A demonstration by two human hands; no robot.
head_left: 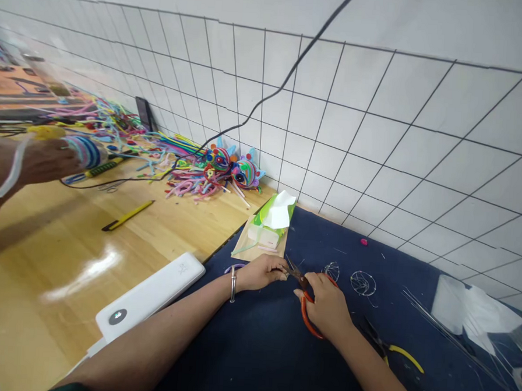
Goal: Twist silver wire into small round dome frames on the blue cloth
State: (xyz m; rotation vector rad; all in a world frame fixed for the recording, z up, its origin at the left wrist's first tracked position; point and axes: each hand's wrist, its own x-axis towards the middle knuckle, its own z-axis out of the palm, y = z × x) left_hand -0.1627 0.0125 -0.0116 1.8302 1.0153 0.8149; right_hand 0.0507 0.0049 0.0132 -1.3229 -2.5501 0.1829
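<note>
My right hand [327,304] grips orange-handled pliers [299,277], their dark jaws pointing up and left. The jaws meet the fingertips of my left hand [263,272], which is closed in a pinch on what looks like a thin wire, mostly hidden by the fingers. A metal bangle circles my left wrist. Just right of the pliers, two small wire rings lie on the dark blue mat [253,347]: one wire ring [331,271] close to my right hand and another wire ring [363,284] farther right. Yellow-handled pliers [386,347] lie beside my right forearm.
A tissue pack [274,215] and a white power bank [150,297] are near my left arm. A yellow craft knife [128,216] lies on the wooden table. Colourful pipe cleaners [187,180] pile by the tiled wall. Another person's arm [39,160] reaches in from the left. Straight wires [438,321] lie right.
</note>
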